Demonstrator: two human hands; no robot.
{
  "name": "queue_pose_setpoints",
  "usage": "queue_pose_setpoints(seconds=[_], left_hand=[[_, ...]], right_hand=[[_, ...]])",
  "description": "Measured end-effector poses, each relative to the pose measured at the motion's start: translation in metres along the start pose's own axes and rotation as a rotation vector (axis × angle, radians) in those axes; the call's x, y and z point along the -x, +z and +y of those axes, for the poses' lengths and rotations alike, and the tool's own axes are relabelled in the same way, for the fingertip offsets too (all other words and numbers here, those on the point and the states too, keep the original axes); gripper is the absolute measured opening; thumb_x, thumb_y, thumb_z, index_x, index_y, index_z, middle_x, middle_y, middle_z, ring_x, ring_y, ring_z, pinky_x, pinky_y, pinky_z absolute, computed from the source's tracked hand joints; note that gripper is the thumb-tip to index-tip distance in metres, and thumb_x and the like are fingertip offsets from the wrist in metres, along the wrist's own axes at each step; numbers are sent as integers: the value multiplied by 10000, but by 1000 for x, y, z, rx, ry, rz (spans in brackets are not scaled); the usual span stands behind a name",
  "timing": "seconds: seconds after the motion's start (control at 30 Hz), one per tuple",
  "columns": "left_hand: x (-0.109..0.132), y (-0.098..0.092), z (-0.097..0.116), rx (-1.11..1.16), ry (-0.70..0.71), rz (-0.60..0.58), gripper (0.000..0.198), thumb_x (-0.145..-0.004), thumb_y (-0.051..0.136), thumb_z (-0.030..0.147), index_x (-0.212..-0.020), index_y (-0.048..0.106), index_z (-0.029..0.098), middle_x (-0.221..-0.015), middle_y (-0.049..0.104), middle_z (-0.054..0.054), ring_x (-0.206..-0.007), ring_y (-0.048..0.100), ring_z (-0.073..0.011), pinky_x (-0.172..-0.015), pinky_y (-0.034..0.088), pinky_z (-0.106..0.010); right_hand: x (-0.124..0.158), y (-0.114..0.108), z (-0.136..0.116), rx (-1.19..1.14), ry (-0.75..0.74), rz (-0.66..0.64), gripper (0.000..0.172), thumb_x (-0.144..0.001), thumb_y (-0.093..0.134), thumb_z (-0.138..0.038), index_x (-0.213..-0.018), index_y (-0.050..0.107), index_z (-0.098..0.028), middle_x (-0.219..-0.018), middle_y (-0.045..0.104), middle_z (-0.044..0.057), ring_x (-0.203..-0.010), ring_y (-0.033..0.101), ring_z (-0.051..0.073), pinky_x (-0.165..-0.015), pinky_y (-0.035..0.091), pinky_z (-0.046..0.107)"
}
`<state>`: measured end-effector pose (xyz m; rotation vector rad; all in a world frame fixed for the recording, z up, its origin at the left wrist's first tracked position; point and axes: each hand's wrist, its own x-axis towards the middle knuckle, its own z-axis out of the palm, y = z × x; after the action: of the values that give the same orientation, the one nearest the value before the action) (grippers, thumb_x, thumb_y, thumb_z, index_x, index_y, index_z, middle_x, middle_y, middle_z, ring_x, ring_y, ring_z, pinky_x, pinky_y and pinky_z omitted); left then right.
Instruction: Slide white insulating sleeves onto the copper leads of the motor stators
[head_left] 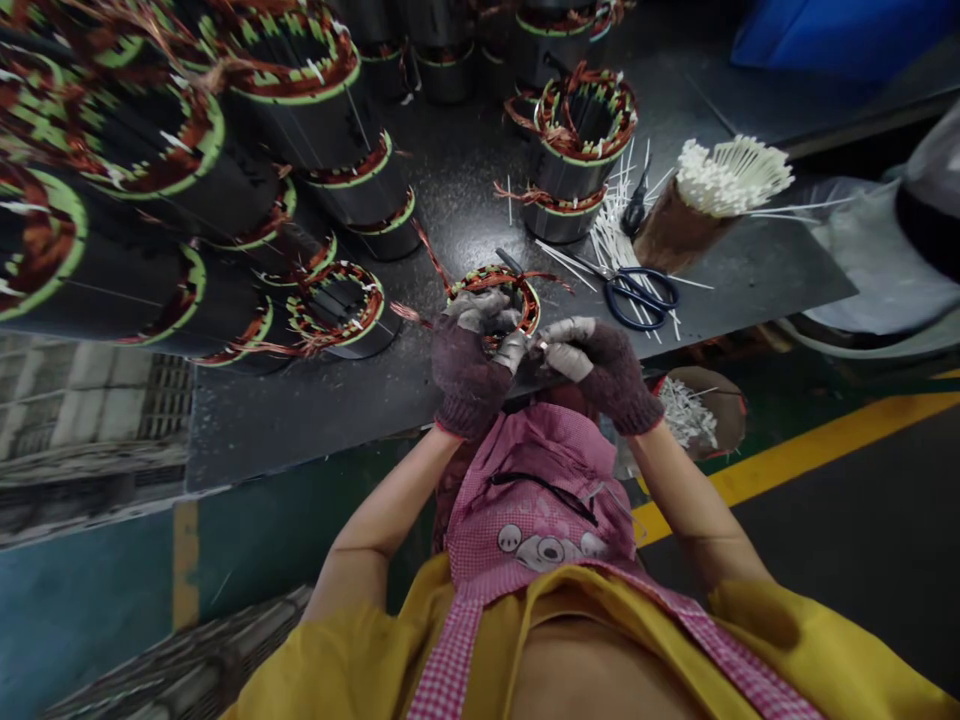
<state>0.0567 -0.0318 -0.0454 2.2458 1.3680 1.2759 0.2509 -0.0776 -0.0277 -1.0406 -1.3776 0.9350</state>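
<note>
A motor stator [496, 288] with copper windings and green insulation lies at the near edge of the dark workbench [315, 400]. My left hand [471, 350], in a dark knit glove with grey fingertips, rests curled on the stator's near rim. My right hand [592, 362], gloved the same way, pinches a small pale piece, too small to name, right beside the left fingers. Copper wire ends stick out from the stator to the left.
Stacks of wound stators [187, 170] fill the bench's left and back. Blue-handled scissors [637, 292] lie right of my hands among loose white ties [615, 235]. A brown holder of white ties [705, 205] stands behind. A yellow floor line [810, 450] runs at right.
</note>
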Motion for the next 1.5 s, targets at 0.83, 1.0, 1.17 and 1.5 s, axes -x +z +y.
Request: queue_pose_setpoints(seconds=[0.83, 1.0, 1.17, 1.5], left_hand=[[-5, -5, -13, -99, 187, -88, 122, -961, 723, 329, -1032, 795, 261, -1149, 855, -64, -1212, 769, -295, -1245, 528, -554], [-7, -6, -10, -99, 183, -144, 127, -975, 699, 309, -1034, 799, 258, -1147, 848, -67, -1220, 764, -294, -1237, 528, -545], [-10, -8, 3, -143, 148, -97, 191, -1023, 688, 377, -1070, 814, 241, -1174, 845, -84, -1180, 769, -301, -1190, 552, -552], [-4, -15, -5, -173, 184, -144, 203, -990, 716, 359, -1139, 793, 245, -1177, 837, -85, -1244, 742, -329, -1259, 498, -580]], right_hand=[[-17, 8, -4, 762, -295, -34, 349, -1077, 594, -474, -1022, 817, -212, -948, 800, 100, -892, 709, 276, -845, 517, 429], [-27, 3, -15, 889, -485, -137, 392, -1098, 524, -433, -915, 798, -220, -855, 747, 93, -831, 681, 275, -802, 513, 439], [-23, -9, -37, 787, -454, 155, 308, -1076, 602, -453, -938, 820, -284, -964, 807, 90, -948, 740, 327, -895, 583, 523], [-16, 0, -2, 74, 38, -151, 292, -967, 738, -517, -883, 811, -247, -864, 821, 25, -815, 740, 220, -775, 626, 374]])
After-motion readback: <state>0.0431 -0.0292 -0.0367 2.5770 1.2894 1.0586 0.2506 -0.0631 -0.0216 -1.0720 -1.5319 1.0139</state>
